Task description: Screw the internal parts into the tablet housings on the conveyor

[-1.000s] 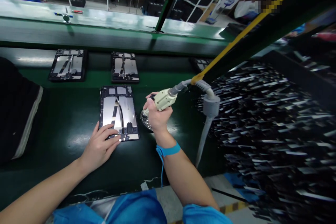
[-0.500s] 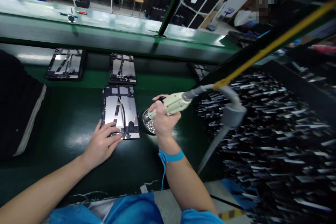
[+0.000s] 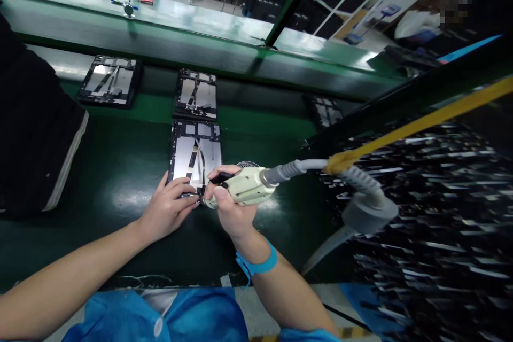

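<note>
My left hand [image 3: 170, 206] lies over the lower left of an opened tablet [image 3: 180, 155], whose silver inside and dark ribbon cables face up. Its thumb and forefinger come together at the tablet's lower edge; anything small between them is hidden. In my right hand [image 3: 236, 219] is a pale green electric screwdriver [image 3: 250, 186], held nearly level with its cable toward the right. The driver's front end meets my left fingertips at the tablet's lower edge, and its bit is hard to make out. Behind the driver shows the rim of a round perforated dish [image 3: 248, 164].
More opened tablets [image 3: 197, 93] [image 3: 110, 81] [image 3: 326, 111] lie along the far side of the green bench [image 3: 120, 171]. Black cloth [image 3: 36, 117] bulks at left. A yellow strap [image 3: 425, 123] holds the driver's cable; many dark strips [image 3: 433, 214] crowd the right.
My right hand has brought the screwdriver left from the perforated dish to the tablet's lower edge. My left hand stays on the tablet. The whole view has shifted a little.
</note>
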`<state>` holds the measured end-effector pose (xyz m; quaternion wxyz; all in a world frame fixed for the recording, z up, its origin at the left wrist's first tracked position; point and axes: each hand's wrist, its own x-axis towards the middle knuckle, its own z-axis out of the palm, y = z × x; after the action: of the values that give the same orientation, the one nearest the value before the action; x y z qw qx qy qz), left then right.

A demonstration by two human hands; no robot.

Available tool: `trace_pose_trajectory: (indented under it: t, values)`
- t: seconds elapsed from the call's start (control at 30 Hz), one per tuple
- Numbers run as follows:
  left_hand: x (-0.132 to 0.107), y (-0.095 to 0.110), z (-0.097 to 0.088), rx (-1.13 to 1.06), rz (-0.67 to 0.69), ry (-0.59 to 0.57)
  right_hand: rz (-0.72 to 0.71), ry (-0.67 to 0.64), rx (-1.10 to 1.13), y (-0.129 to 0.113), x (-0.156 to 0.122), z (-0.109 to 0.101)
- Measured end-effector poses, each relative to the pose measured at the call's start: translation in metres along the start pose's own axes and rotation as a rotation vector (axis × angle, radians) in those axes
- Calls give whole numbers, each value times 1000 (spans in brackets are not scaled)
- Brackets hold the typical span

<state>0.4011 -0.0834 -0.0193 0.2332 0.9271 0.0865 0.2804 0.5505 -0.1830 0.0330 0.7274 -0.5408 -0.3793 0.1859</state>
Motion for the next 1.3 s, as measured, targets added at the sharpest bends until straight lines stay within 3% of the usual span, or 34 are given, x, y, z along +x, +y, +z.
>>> trace_pose_trajectory:
  t: [0.27,0.5,0.63,0.73,0.8,1.03,1.3]
  values:
    - [-2,4,-2,12,-11,-15,50,-85,-23,-4,-3,2]
    - [-5,-1,-1,27,15,-10,-78,-68,-92,-11,2,4]
    - [-5,-5,1,25,14,-19,-100,147,-51,-12,21,-18]
    - [-6,-5,1,29,3,-21,-147,365,-143,-7,41,-42]
    - [-5,-5,0,30,-2,-22,-133,441,-211,-2,52,-53]
    - [-6,-3,-1,26,-1,-31,-80,437,-262,13,55,-63]
    - [-6,-3,-1,20,-3,-37,-56,466,-296,15,56,-63]
